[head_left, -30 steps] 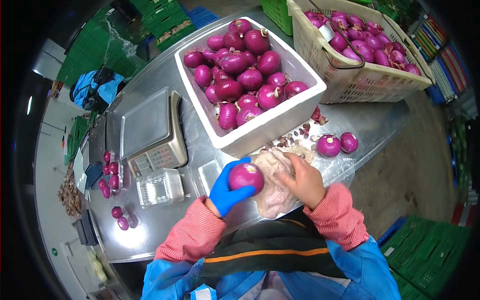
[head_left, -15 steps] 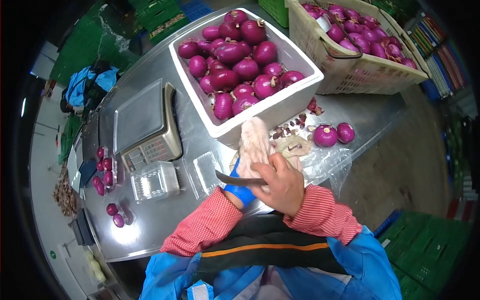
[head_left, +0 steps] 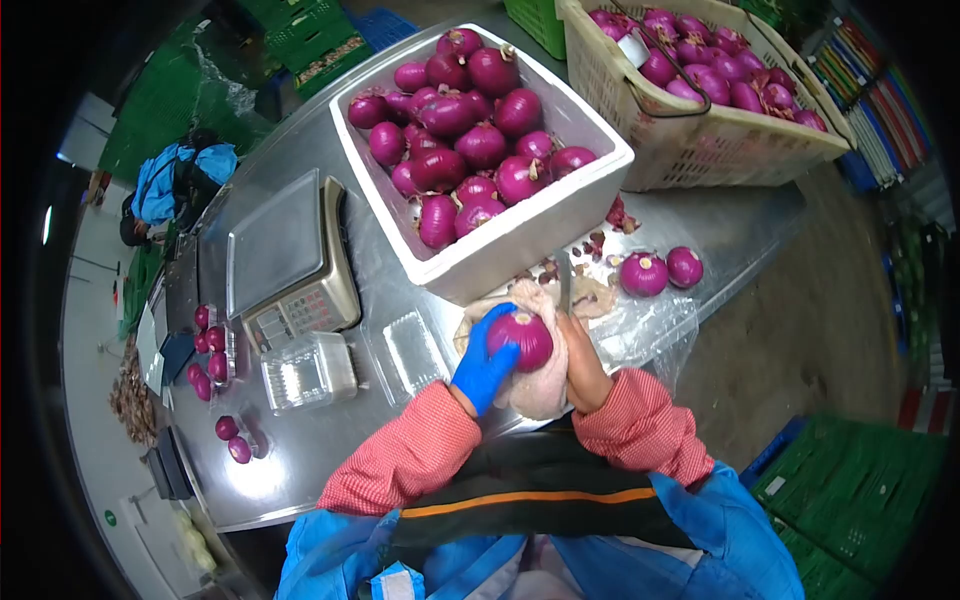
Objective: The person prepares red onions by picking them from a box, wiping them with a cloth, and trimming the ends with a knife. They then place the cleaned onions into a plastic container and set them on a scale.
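My left hand (head_left: pixel 484 362), in a blue glove, is closed around a red onion (head_left: pixel 522 341). A pale cloth (head_left: pixel 545 385) lies against the onion's right side and hangs below it. My bare right hand (head_left: pixel 587 365) is closed on a knife (head_left: pixel 565 285), whose dark blade points away from me; its handle is hidden in the hand. The right hand's inner side touches the cloth. Two more red onions, a nearer one (head_left: pixel 643 274) and one beside it (head_left: pixel 685 267), rest on the metal table to the right. Onion trimmings (head_left: pixel 597 243) are scattered beyond the knife.
A white foam box (head_left: pixel 530 237) of red onions stands ahead, with a cream plastic crate (head_left: pixel 720 150) of onions behind it at right. To the left are a scale (head_left: pixel 300 285), clear plastic trays (head_left: pixel 309 372) and small packed onions (head_left: pixel 217 340). Green crates (head_left: pixel 850 510) sit at lower right.
The cloth has come away from over my left hand, showing the glove and an onion in it. My right hand has turned the knife from pointing left to pointing forward.
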`<state>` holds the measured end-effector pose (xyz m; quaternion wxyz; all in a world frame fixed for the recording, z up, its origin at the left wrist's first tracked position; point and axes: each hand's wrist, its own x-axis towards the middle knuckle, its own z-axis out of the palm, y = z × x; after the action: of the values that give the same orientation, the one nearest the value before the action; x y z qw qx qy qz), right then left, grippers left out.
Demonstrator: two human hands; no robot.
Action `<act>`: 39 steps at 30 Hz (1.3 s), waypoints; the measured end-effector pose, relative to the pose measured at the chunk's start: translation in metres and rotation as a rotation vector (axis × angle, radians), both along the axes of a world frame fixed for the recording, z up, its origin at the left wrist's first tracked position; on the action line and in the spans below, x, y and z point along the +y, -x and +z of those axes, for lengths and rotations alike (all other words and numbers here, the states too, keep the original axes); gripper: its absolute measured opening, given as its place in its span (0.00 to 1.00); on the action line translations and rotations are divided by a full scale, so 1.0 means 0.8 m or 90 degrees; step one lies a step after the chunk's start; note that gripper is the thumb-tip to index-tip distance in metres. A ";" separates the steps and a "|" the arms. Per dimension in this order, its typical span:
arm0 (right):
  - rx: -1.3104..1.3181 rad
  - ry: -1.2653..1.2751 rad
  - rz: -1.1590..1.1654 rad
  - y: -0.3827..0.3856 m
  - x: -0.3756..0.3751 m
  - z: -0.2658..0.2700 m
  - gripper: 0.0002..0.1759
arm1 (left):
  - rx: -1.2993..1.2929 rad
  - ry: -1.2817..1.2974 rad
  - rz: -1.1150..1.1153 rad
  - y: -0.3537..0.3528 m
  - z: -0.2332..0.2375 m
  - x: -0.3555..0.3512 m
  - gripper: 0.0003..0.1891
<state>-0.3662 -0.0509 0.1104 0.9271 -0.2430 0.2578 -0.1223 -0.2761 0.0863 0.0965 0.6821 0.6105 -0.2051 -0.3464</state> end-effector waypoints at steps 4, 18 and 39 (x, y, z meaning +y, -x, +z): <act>0.063 0.557 0.026 0.004 0.014 0.012 0.27 | -0.045 -0.068 0.021 0.010 0.017 0.019 0.43; 0.174 1.052 0.254 0.011 -0.027 0.003 0.24 | -0.640 -0.628 0.074 -0.104 -0.009 0.164 0.45; 0.190 1.091 0.142 0.026 -0.055 0.017 0.20 | -0.501 -0.709 -0.018 -0.325 0.112 -0.156 0.48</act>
<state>-0.3870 -0.0949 0.1237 0.3888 -0.8930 0.1705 -0.1495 -0.0158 -0.0383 0.1857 0.1359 0.9483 -0.2369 -0.1615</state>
